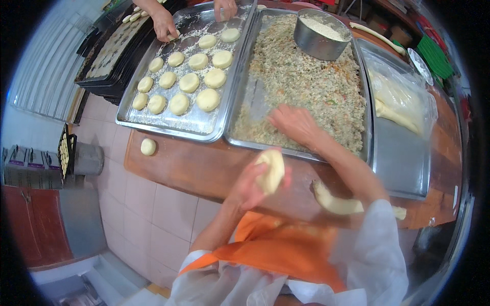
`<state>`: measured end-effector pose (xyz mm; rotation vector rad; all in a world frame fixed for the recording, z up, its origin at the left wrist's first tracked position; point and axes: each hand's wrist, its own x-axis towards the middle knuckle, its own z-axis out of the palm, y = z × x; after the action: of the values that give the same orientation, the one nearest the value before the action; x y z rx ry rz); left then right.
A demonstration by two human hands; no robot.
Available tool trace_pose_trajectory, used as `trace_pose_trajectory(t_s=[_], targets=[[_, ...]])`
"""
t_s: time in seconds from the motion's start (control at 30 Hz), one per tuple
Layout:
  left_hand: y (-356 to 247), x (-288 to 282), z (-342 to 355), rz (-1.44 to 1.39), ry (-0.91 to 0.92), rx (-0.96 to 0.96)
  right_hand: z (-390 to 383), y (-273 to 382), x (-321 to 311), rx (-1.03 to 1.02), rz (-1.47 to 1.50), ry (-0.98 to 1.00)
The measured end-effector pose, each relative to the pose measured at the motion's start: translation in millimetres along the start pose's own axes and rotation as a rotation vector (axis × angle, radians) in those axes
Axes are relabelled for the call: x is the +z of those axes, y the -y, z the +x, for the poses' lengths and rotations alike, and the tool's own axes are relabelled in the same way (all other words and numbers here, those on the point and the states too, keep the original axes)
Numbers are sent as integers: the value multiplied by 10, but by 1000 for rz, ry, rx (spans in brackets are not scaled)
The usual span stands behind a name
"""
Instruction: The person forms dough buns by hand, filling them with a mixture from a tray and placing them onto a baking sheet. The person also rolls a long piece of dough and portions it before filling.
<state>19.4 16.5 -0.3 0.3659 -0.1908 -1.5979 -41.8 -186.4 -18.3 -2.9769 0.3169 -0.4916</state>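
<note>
My left hand (247, 184) holds a flattened piece of pale dough (271, 171) above the front edge of the table, fingers wrapped round its side. My right hand (293, 122) reaches into a large metal tray (236, 136) of crumbly filling (316, 84), with its fingers curled down at the filling. How much filling they grip is hidden. A long dough roll (337, 204) lies on the table beneath my right forearm. To the left, another metal tray (204, 133) holds rows of round dough cakes (189, 82) on scattered light crumbs.
Another person's hands (163, 24) work at the left tray's far end. A metal bowl of crumbs (320, 48) sits in the filling. A dough ball (148, 147) rests near the table's left edge. At right, a tray (400, 168) carries dough under plastic. Stacked dark baking trays (109, 58) stand far left.
</note>
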Motion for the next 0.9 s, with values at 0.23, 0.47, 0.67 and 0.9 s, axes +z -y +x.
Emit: trace_pose_trajectory(t_s=[0.23,0.47,0.67,0.9], targets=[[10,180,231,-45,-189,171,69,-198,-251,451,642,-146],[-25,226,301,-60,-174,168,-54,-193,-326,516,892,-326],[-62,351,358,-58,-55,218,-115,-211,-479,641,1077,-90],[-158,275,715,-215,-240,383,-182,-180,-546,686,1782,-141]])
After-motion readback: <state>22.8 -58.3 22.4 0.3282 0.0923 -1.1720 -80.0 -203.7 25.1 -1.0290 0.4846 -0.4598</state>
